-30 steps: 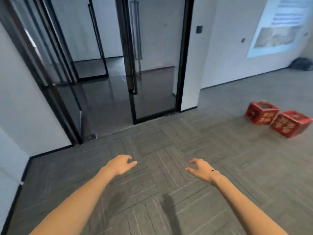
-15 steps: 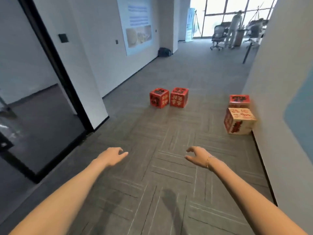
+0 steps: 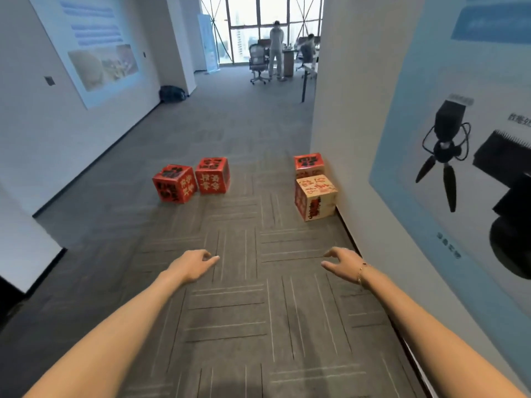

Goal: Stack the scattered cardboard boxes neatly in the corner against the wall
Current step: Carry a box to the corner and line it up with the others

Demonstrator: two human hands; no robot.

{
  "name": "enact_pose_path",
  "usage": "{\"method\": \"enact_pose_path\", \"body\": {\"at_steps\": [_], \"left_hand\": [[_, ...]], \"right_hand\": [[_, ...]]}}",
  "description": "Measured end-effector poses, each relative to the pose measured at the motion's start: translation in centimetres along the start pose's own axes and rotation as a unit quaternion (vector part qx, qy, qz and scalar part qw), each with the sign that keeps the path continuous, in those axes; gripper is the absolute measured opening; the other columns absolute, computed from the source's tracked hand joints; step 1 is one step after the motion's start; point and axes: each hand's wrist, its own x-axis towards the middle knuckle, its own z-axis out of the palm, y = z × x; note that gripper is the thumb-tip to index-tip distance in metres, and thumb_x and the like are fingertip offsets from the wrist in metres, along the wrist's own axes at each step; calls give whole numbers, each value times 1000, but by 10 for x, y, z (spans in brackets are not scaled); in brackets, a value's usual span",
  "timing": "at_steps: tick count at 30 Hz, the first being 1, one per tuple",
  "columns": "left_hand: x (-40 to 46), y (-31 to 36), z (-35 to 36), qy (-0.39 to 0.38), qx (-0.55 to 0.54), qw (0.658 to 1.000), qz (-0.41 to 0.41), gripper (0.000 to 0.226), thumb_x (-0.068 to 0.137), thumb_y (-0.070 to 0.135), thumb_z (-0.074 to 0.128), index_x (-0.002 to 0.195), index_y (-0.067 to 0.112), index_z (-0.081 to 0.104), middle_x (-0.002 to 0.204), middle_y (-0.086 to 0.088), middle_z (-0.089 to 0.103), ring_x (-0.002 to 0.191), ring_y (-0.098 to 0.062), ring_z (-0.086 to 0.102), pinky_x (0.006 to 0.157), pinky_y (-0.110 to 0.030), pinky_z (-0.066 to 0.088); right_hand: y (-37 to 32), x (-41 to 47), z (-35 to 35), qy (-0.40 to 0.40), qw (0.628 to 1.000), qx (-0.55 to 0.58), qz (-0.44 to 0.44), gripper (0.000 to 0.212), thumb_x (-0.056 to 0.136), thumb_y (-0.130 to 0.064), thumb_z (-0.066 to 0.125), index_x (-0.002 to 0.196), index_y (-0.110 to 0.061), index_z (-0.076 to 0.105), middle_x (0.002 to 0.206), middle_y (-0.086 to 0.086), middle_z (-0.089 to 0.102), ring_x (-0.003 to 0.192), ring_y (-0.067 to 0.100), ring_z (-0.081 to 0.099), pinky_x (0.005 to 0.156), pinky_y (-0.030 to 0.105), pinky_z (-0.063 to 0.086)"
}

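View swung right, boxes (image 3: 212, 179) nearer; left hand (image 3: 192, 264), right hand (image 3: 343, 265) loose, empty

Office corridor as I see it: grey carpet, posters on both walls, a workspace at the far end.

I'm looking down a hall floored in grey carpet tiles (image 3: 235, 311) laid in a basket-weave pattern. On the left wall hangs a large pale-blue poster (image 3: 94, 44) with a small dark wall switch (image 3: 49, 81) beside it, and a dark bag (image 3: 171, 93) lies on the floor at the base of a pillar. The right wall carries a poster (image 3: 465, 156) showing black equipment. Far ahead, by tall windows (image 3: 258, 21), one person (image 3: 276, 50) stands at a desk (image 3: 288, 60), another sits (image 3: 308, 50), and a swivel chair (image 3: 256, 66) stands near them.
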Motion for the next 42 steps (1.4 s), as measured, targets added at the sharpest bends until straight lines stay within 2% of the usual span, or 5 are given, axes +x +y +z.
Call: {"method": "enact_pose_path", "body": {"at_steps": [8, 19, 29, 36, 42], "left_hand": [[141, 110, -24, 5, -22, 999, 26, 53, 93, 56, 42, 127, 17, 57, 131, -7, 58, 119, -22, 54, 100, -33, 44], [334, 207, -46, -34, -9, 998, 48, 58, 94, 54, 41, 136, 15, 49, 137, -11, 52, 124, -25, 51, 101, -34, 42], [545, 324, -80, -57, -3, 995, 85, 60, 95, 54, 40, 138, 12, 47, 138, -11, 51, 124, -26, 51, 103, -36, 42], [646, 386, -95, -62, 5, 993, 99, 62, 94, 54, 39, 138, 11, 47, 138, -12, 52, 124, -26, 51, 103, -37, 42], [730, 428, -86, -65, -18, 995, 71, 59, 95, 53, 40, 136, 12, 48, 136, -11, 53, 121, -25, 53, 100, -37, 44]], "right_hand": [[48, 113, -93, 10, 999, -6, 33, 49, 90, -40, 54, 130, -12, 50, 136, 7, 51, 125, 20, 48, 106, 31, 38], [100, 269, -174, 35, 996, 2, 77, 52, 95, -38, 49, 137, -9, 41, 143, 8, 44, 131, 21, 43, 106, 30, 34], [156, 426, -257, 52, 988, 29, 143, 51, 94, -41, 48, 136, -12, 43, 142, 9, 45, 129, 21, 44, 104, 33, 38], [189, 524, -312, 54, 984, 54, 164, 51, 92, -41, 50, 135, -13, 43, 139, 9, 47, 126, 23, 47, 101, 35, 42], [225, 623, -356, 32, 987, 56, 148, 51, 92, -41, 51, 135, -14, 42, 140, 7, 44, 127, 23, 46, 99, 38, 45]]}}
